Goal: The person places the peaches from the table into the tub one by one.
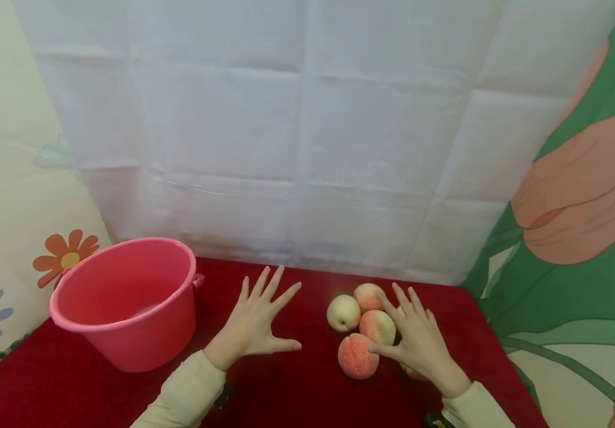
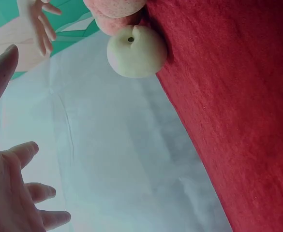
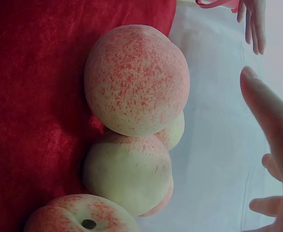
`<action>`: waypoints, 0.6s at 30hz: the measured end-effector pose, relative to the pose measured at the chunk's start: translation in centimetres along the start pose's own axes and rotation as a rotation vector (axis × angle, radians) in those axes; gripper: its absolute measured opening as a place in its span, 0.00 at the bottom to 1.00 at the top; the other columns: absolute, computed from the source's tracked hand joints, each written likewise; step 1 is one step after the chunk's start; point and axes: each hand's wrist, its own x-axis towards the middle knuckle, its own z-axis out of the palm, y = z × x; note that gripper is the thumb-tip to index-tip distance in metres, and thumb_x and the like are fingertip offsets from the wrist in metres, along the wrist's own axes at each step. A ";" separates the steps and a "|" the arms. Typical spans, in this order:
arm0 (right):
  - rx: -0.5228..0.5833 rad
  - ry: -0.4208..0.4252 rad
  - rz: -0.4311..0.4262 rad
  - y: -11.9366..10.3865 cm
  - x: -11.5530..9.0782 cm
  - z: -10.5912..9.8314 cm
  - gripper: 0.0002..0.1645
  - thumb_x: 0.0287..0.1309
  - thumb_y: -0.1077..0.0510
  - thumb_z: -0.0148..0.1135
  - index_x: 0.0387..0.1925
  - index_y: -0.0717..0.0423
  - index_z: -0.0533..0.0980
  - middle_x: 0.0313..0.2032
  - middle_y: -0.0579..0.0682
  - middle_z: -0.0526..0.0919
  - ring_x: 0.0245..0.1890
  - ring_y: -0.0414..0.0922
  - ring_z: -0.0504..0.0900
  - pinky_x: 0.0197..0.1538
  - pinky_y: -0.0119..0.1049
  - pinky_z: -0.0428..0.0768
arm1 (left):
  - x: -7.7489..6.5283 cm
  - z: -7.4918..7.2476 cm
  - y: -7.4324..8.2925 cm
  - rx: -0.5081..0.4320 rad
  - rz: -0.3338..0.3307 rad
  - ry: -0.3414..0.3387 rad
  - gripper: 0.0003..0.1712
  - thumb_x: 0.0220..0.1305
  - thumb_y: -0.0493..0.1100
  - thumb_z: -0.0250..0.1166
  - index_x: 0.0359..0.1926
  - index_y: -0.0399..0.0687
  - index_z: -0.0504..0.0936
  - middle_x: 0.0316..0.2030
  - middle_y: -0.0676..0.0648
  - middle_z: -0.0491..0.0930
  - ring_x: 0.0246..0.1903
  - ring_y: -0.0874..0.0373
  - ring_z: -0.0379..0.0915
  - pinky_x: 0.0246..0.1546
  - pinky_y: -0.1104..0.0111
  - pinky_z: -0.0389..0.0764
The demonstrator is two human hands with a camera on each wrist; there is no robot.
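Note:
My left hand [image 1: 254, 324] is spread above the red cloth, between the bucket and the fruit, and holds nothing. Over the right edge of a cluster of peaches hovers my right hand [image 1: 420, 339], its fingers stretched apart and its palm bare. A pale green-white peach [image 1: 343, 313] lies at the cluster's left, a pink peach [image 1: 358, 356] at its front. Between them and the right hand sits a half-pink peach [image 1: 377, 327], with another peach [image 1: 369, 296] behind it. The right hand partly hides more fruit. In the right wrist view, a speckled peach [image 3: 137, 79] is closest to that hand.
A pink bucket [image 1: 141, 333] with side handle lugs stands at the left of the table; its floor is mostly hidden by its wall. Red cloth [image 1: 286, 392] covers the table. A creased white sheet [image 1: 297, 148] hangs behind, with flower-patterned walls [image 1: 580, 196] at both sides.

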 end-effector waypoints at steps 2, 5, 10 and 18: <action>0.001 -0.003 0.005 0.0 0.0 0.0 0.59 0.34 0.28 0.65 0.66 0.50 0.58 0.64 0.61 0.58 0.62 0.65 0.55 0.46 0.69 0.66 | 0.0 0.0 0.0 -0.004 0.001 0.000 0.57 0.38 0.76 0.60 0.68 0.60 0.56 0.69 0.40 0.46 0.66 0.38 0.41 0.57 0.35 0.48; 0.006 0.000 0.012 -0.1 0.0 0.0 0.58 0.35 0.30 0.66 0.66 0.50 0.58 0.64 0.61 0.58 0.63 0.63 0.55 0.46 0.68 0.66 | 0.0 0.0 0.0 -0.018 0.001 -0.010 0.56 0.39 0.75 0.61 0.69 0.60 0.55 0.69 0.40 0.44 0.67 0.39 0.39 0.57 0.36 0.48; 0.027 0.051 -0.002 -0.2 -0.1 0.0 0.55 0.36 0.32 0.67 0.63 0.56 0.63 0.61 0.62 0.64 0.60 0.62 0.60 0.47 0.64 0.69 | -0.2 -0.1 0.2 -0.044 0.013 -0.017 0.54 0.43 0.70 0.63 0.69 0.58 0.55 0.69 0.40 0.46 0.66 0.40 0.41 0.58 0.37 0.49; 0.078 0.250 -0.082 -0.2 -0.2 0.2 0.35 0.44 0.40 0.67 0.46 0.65 0.76 0.43 0.59 0.79 0.46 0.57 0.76 0.44 0.52 0.76 | -0.6 -1.3 0.7 -0.086 0.045 0.052 0.44 0.48 0.59 0.67 0.64 0.49 0.63 0.62 0.41 0.64 0.59 0.44 0.61 0.57 0.46 0.63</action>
